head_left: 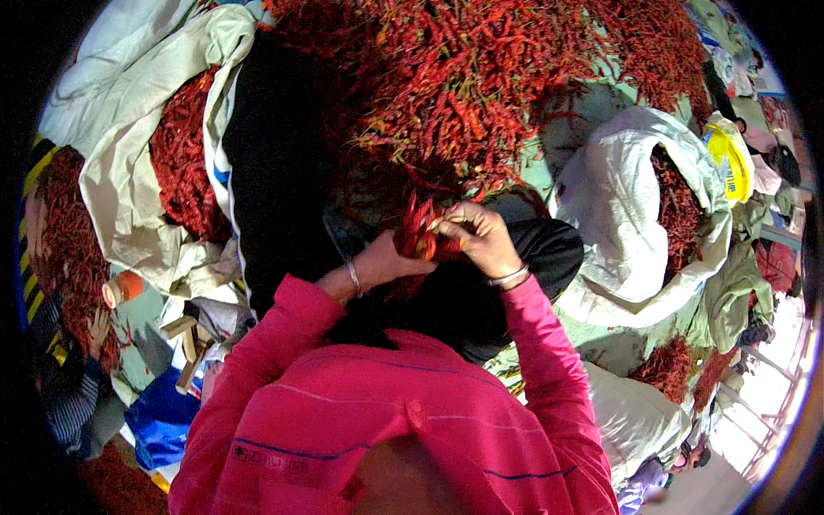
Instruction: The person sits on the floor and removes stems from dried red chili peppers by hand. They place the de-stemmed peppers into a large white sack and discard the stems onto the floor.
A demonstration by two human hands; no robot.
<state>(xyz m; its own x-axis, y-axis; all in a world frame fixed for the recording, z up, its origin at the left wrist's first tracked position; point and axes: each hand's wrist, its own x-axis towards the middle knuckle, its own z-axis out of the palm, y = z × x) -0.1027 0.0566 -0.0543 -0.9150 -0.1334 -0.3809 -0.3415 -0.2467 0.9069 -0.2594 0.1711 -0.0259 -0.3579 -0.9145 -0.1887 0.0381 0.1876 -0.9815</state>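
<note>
In the middle of the head view my left hand [378,259] grips a small bunch of dried red chillies [415,222], which points up out of the fist. The thumb and forefinger of my right hand [484,239] pinch at the right side of this bunch; what exactly sits between the fingertips is too small to tell. More red shows below the right palm. Both hands are over my dark-trousered lap [444,309]. Just beyond them spreads a large heap of dried red chillies [450,84], many with pale stems.
On the left a white woven sack [122,174] gapes around chillies; another white sack [605,212] does so on the right. An orange-red container [122,288], a wooden piece [188,347] and a blue bag [164,412] lie lower left. Another person's hand [98,331] rests by chillies at the far left.
</note>
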